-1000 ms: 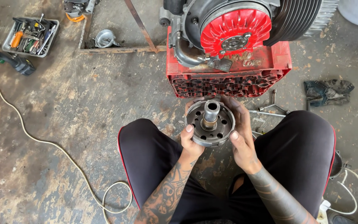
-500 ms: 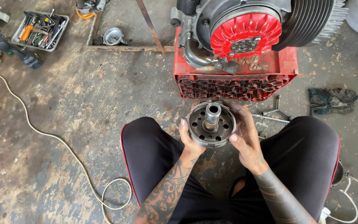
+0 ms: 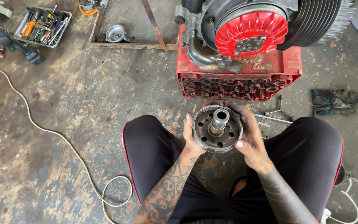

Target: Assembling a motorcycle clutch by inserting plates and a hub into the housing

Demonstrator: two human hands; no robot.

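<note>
Head view: left hand (image 3: 190,137) and right hand (image 3: 248,139) both clasp a round metal hub (image 3: 217,128), one on each side of its rim, held above the lap between the knees. Left palm and most right fingertips are hidden behind the hub; its underside cannot be seen.

Hub: dark grey disc, ring of round holes in the face, raised rim, a short tube shaft standing up from the centre. Surface dull, greasy-looking.

Just beyond the hands, a red crate (image 3: 239,79) on the floor carries an engine (image 3: 262,25) with a red finned fan cover; engine top cut off by the frame edge. Loose wrenches (image 3: 276,114) lie beside the crate, a rag (image 3: 334,101) further right.

Far left: grey tray (image 3: 42,27) full of mixed hand tools, individual tools hard to tell apart. A pale cable (image 3: 63,141) runs across the floor.
</note>
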